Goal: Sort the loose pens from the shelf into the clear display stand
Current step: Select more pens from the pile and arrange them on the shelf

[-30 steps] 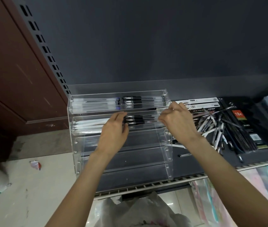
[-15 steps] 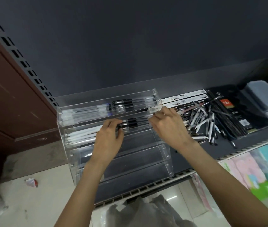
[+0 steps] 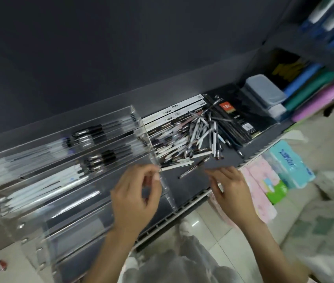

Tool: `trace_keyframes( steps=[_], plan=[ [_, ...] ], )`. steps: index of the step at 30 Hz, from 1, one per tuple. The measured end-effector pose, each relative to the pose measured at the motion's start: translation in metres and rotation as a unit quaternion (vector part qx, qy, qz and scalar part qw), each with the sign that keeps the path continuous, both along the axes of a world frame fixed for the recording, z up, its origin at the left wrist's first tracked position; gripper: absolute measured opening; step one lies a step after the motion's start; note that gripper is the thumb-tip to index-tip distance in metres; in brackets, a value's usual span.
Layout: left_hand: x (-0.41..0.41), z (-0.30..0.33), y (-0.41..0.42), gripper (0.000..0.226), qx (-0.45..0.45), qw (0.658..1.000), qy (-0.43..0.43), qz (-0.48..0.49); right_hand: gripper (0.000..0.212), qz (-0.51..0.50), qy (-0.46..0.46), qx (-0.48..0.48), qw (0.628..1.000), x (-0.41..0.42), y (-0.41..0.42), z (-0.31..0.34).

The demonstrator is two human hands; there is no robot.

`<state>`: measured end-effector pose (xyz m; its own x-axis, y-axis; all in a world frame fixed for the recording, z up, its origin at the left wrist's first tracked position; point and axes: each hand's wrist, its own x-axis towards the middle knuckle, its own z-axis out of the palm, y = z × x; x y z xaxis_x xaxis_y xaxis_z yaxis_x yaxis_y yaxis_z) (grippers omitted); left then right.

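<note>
Hands [image 3: 135,193] [image 3: 231,190] are hovering empty, fingers loose; right one's sitting nearer the pen pile [image 3: 190,139] by the shelf's [image 3: 219,160] front edge

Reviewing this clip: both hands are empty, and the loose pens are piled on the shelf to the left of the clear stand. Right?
Not quite. The head view shows the loose pens piled to the right of the clear stand, not left. The left hand and right hand do look empty.
</note>
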<state>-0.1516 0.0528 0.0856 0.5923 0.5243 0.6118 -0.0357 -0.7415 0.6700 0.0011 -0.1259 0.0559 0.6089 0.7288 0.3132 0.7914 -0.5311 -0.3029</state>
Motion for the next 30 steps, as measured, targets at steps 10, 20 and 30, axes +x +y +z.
trace_keyframes(
  steps=[10, 20, 30],
  plan=[
    [0.113, -0.072, -0.056, 0.046, -0.054, 0.916, 0.397, 0.024, 0.041, -0.023, 0.161, -0.158, 0.974, 0.121, -0.038, -0.059],
    [0.211, -0.100, -0.059, 0.052, -0.073, 0.885, 0.422, 0.181, 0.052, 0.119, 0.196, -0.206, 0.951, 0.196, -0.024, -0.062],
    [0.277, -0.102, -0.036, 0.054, 0.038, 0.810, 0.556, 0.185, 0.055, 0.132, 0.220, -0.241, 0.936, 0.215, -0.002, -0.069]
  ],
)
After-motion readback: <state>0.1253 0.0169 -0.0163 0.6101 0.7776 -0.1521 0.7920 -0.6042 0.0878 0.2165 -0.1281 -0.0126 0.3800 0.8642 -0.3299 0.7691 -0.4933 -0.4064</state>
